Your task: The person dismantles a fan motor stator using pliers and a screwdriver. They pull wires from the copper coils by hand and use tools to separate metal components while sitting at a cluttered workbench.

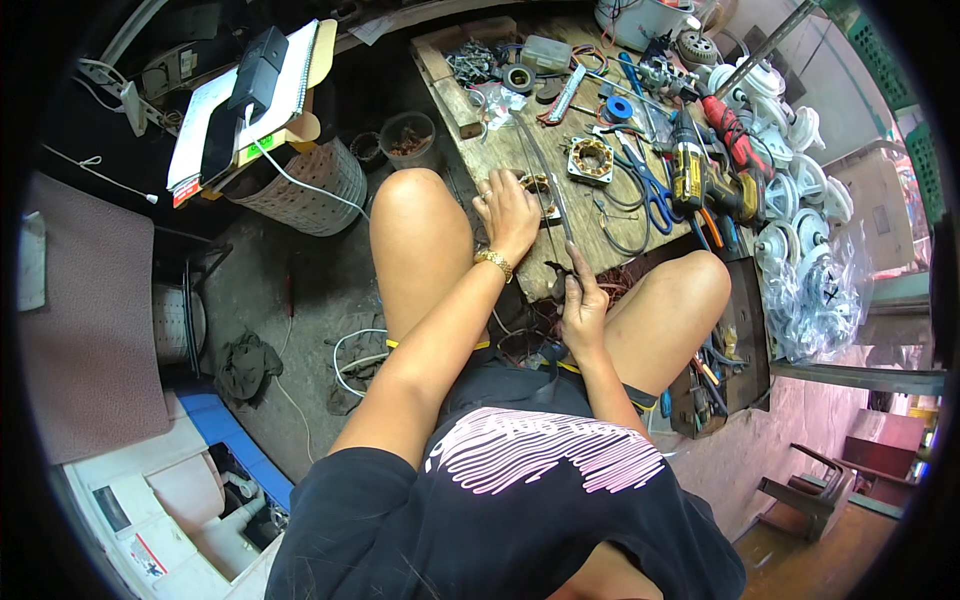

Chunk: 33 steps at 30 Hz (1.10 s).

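While our left hand (510,220) lies against the copper-wound stator (545,207) on the wooden bench (585,224), we can't tell its grip; our right hand (582,302) wraps a hacksaw-like tool (565,222). Best pin the stator flat, guide straight.

Head-worn fisheye view, close, steeply downward over both hands (511,212)

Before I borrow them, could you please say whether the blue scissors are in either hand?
No, the blue scissors lie untouched on the wooden bench.
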### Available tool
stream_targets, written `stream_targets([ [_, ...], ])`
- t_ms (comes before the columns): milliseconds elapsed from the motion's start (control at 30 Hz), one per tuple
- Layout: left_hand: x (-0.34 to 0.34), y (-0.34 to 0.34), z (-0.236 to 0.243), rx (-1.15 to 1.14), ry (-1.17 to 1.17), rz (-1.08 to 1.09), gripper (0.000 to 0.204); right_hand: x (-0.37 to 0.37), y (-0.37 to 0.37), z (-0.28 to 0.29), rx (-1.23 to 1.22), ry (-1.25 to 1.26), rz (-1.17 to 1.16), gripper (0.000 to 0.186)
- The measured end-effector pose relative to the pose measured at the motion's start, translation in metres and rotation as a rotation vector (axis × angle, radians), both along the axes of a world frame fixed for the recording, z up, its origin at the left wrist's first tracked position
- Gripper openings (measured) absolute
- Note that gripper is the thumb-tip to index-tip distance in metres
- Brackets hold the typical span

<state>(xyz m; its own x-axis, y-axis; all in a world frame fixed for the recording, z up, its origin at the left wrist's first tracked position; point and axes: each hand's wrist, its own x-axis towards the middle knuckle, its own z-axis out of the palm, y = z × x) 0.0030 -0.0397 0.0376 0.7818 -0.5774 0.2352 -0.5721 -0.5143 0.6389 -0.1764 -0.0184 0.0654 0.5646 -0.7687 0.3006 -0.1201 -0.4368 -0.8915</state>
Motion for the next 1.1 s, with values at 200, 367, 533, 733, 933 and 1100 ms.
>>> stream_targets([
  [200,-0.001,-0.002,-0.004,0.012,-0.027,0.031,0.03,-0.02,0.015,0.019,0.111,0.166,0.025,0.046],
  [367,0.002,0.003,-0.001,0.013,-0.045,-0.061,0.028,-0.034,0.026,0.023,0.116,0.145,0.01,0.046],
  [533,0.002,0.002,-0.002,-0.001,-0.095,-0.099,0.026,0.006,0.001,0.028,0.02,0.164,-0.026,0.046],
  [733,0.007,-0.002,-0.003,-0.006,-0.08,-0.051,0.026,-0.022,0.021,0.021,0.064,0.178,-0.003,0.046],
  [933,0.007,-0.001,-0.005,-0.023,-0.084,-0.126,0.026,-0.021,0.018,0.009,-0.009,0.157,-0.045,0.046],
  [1100,0.019,-0.005,-0.007,-0.063,-0.116,-0.124,0.027,-0.004,0.005,0.008,0.11,0.148,0.001,0.048],
])
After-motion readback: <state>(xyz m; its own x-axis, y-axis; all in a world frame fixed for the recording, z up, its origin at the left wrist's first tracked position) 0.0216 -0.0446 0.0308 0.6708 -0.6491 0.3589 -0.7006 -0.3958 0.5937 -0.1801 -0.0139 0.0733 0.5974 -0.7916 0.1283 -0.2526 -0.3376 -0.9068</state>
